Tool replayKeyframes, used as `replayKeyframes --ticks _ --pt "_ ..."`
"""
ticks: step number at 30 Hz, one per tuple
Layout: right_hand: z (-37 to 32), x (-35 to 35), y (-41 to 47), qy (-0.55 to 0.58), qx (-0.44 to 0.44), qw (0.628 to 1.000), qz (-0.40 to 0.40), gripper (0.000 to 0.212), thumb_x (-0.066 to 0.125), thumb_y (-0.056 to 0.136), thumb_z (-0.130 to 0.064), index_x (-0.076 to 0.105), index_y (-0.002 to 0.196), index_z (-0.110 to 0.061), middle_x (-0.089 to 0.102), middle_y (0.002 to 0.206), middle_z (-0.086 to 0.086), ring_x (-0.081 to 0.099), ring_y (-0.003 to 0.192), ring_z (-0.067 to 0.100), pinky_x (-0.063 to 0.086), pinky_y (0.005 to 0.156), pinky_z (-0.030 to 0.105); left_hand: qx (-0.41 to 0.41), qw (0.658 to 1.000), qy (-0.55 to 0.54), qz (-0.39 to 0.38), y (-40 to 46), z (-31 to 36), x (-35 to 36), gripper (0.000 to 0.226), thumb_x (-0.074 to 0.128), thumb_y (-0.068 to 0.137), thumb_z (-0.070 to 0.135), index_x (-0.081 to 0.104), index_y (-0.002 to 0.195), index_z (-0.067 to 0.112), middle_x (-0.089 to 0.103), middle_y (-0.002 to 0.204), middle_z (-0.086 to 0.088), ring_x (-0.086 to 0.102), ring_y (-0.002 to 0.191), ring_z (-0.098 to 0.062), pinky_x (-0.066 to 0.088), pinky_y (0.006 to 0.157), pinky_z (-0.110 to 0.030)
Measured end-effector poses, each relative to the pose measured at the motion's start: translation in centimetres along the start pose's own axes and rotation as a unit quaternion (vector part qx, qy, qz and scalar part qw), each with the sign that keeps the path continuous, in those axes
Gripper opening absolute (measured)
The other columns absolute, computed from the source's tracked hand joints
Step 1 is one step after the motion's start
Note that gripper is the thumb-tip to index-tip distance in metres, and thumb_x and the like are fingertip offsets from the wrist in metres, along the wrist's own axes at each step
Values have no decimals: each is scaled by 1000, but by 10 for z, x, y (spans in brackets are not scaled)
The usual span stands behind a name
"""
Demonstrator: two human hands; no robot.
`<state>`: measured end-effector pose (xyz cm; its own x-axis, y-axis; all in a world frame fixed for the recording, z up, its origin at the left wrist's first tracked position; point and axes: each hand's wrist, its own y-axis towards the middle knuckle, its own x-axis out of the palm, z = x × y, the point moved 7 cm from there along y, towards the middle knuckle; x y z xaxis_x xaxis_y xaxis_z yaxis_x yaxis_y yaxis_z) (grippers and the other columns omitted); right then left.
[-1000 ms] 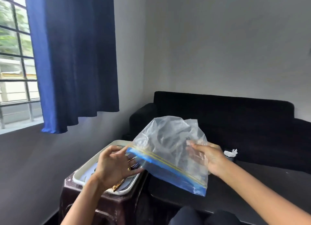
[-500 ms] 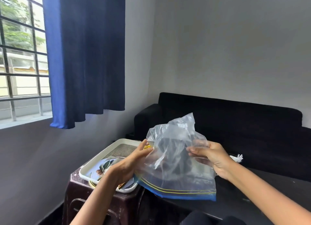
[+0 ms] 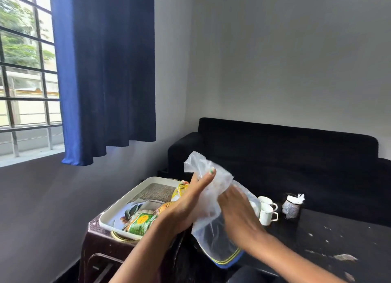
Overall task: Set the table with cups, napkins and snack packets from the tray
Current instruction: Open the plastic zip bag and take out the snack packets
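A clear zip bag [image 3: 213, 229] with a blue and yellow seal hangs in the air between my hands, seal end down. My left hand [image 3: 188, 202] presses it from the left, fingers pointing up. From the right, my right hand [image 3: 237, 215] closes over it. The white tray [image 3: 118, 206] sits on a brown stool and holds snack packets: a green and yellow one [image 3: 141, 222] and a yellow one [image 3: 179, 190]. Two white cups [image 3: 267, 211] stand on the dark table [image 3: 328, 240]. A holder with white napkins [image 3: 293, 205] stands beside them.
A black sofa [image 3: 285, 155] runs behind the table. The brown plastic stool [image 3: 99, 251] stands under the tray by the wall. A blue curtain [image 3: 103, 70] hangs at the barred window on the left. White flecks mark the table's right part.
The bag has been turned seal-down and squeezed narrower between my hands. The view dropped, so the cups, napkin holder and snack packets now show.
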<state>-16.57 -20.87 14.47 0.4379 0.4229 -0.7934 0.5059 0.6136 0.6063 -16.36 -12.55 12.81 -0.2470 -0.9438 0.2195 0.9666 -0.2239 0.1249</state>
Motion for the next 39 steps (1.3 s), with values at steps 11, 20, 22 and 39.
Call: replayKeyframes --ticks 11,20,22,39 --pt "-3 10 -11 113 -19 987 -113 59 42 76 1 54 129 -20 40 148 -4 8 142 0 -3 120 23 44 965 -101 239 6 -20 -33 21 49 79 -14 59 86 4 61 68 -15 61 55 -21 51 50 -29" --pt "34 27 -86 591 506 622 88 49 77 65 -29 60 109 -14 53 117 11 54 101 25 40 85 31 81 910 -190 359 2 -14 -58 40 48 82 -11 54 107 19 64 84 -8 62 66 -22 53 52 -33" --pt "1 54 -105 679 599 421 -57 85 71 67 -51 43 136 -11 43 135 19 49 111 34 36 91 39 73 896 -223 377 2 -21 -56 44 48 84 -8 49 117 20 62 85 -8 60 65 -22 51 45 -30" --pt "17 14 -29 790 368 486 67 40 68 76 -29 68 114 -15 71 114 7 65 109 21 46 101 40 222 669 686 180 1 -25 26 105 64 79 14 -9 152 26 -6 161 -5 -2 147 -33 22 119 -41"
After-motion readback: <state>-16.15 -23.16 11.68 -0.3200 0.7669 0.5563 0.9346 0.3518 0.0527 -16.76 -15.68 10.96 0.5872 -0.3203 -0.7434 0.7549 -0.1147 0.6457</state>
